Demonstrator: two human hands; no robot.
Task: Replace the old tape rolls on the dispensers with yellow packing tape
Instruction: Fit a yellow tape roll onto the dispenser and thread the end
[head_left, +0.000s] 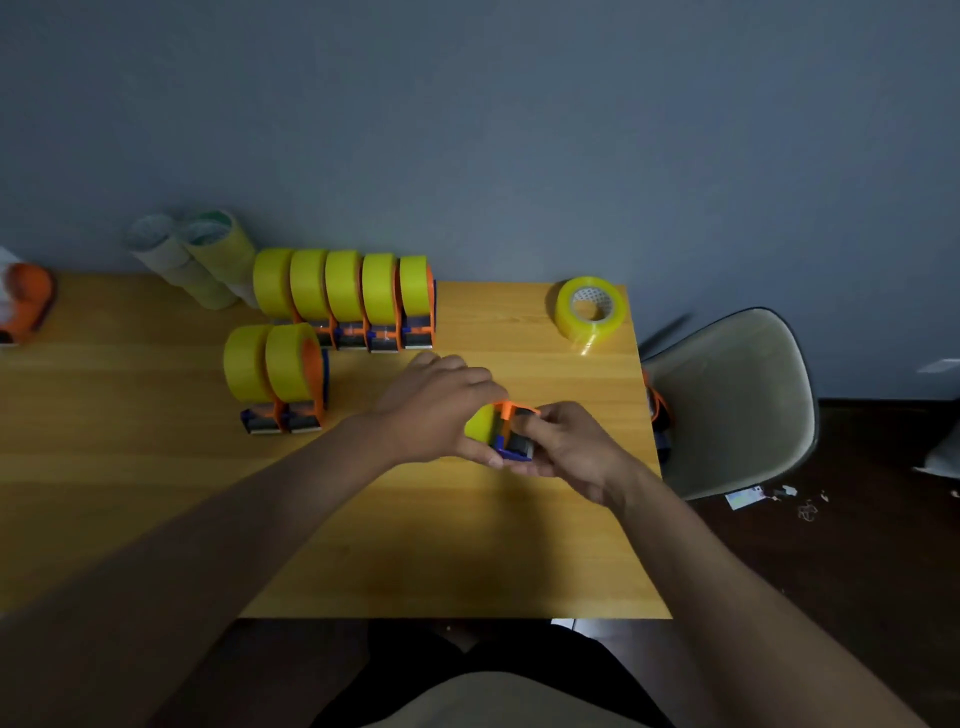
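Observation:
Over the right half of the wooden table (156, 493) I hold an orange and blue tape dispenser (511, 434) with a yellow roll (480, 422) on it. My left hand (441, 405) covers the roll from above and grips it. My right hand (566, 441) holds the dispenser's front end with curled fingers. A loose yellow tape roll (589, 310) lies at the table's far right corner. Several dispensers with yellow rolls stand in a back row (345, 296), and two more (278, 371) stand in front of them.
Pale old tape rolls (192, 260) lean at the back by the wall. An orange dispenser (26, 301) sits at the far left edge. A beige chair (737, 405) stands right of the table, with another orange dispenser (657, 405) on it. Scraps lie on the dark floor (779, 499).

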